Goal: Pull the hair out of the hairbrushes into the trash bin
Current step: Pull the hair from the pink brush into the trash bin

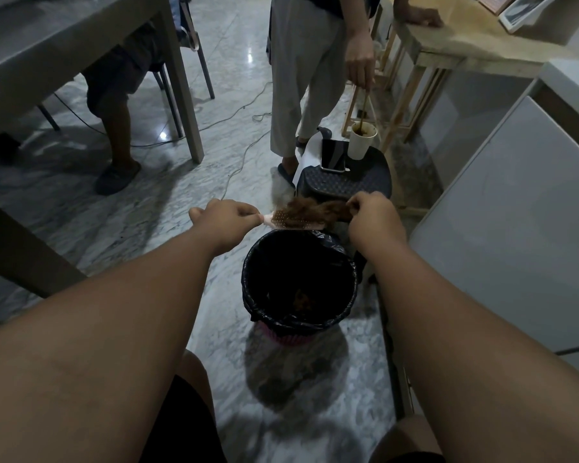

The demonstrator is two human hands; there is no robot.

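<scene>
Two bare forearms reach forward from the bottom of the view, over a trash bin (pixel 300 279) lined with a black bag, standing on the marble floor (pixel 114 212) with a clump of brown hair at its bottom. The left hand (pixel 226 217) pinches the handle of a pink hairbrush (pixel 281 220) held level just above the bin's far rim. The right hand (pixel 370 212) is closed on the brown hair (pixel 315 210) matted on the bristles; behind stands a dark stool (pixel 345 185) bearing a phone (pixel 333 155) and paper cup (pixel 361 140).

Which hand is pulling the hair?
The right hand pinches the brown hair. The left hand only grips the pink hairbrush handle.
</scene>
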